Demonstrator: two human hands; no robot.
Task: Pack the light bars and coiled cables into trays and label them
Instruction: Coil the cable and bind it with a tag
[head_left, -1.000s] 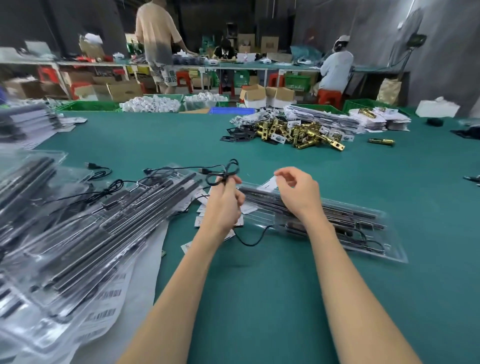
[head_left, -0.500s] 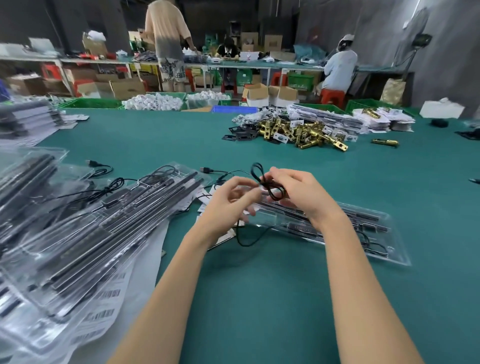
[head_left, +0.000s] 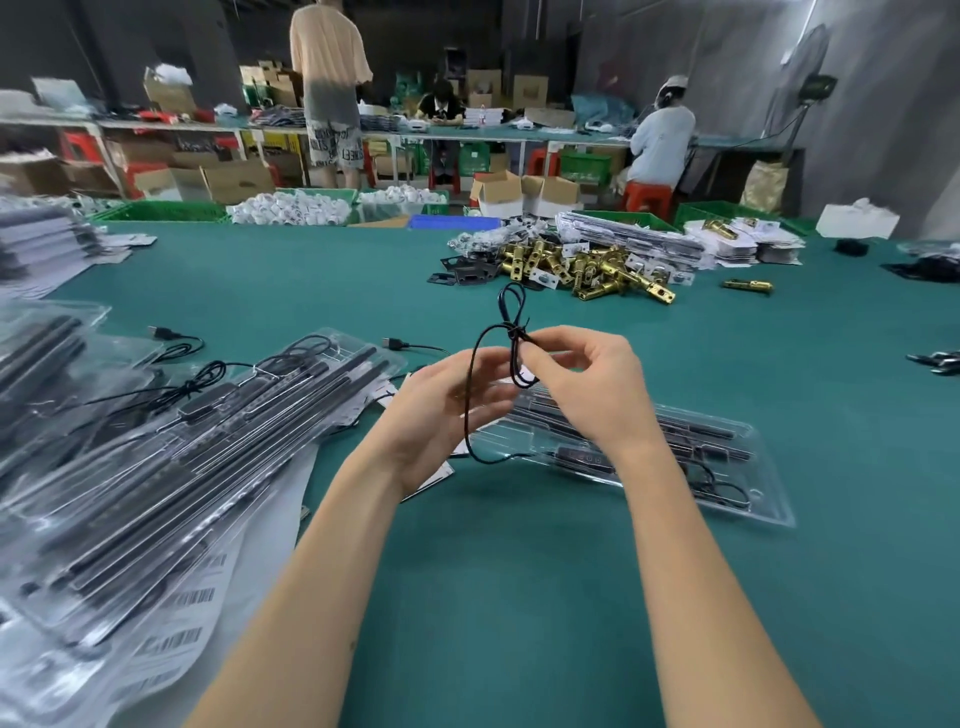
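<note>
A thin black cable (head_left: 511, 332) is held up at the centre of the frame, above the green bench (head_left: 519, 597). It is pinched between thumb and forefinger of the right hand (head_left: 587, 395), whose grip is pressed together on the looped part; one loop stands up above the fingers. The left hand (head_left: 441, 415) is seen with its fingers curled loosely beside the cable, which runs across its palm; whether its grip is closed on the cable cannot be told. From there the cable hangs down and curves right into a clear tray (head_left: 727, 467) lying on the bench under and to the right of the hands. Dark light bars (head_left: 691, 441) and a coiled lead are seen inside that tray. At the left of the frame a heap of filled trays (head_left: 182, 467) is spread over barcode labels (head_left: 192, 597). A loose plug (head_left: 392, 343) lies on the bench just above the left hand. In the upper middle a pile of brass parts (head_left: 587, 270) is seen, well apart from the hands.
</note>
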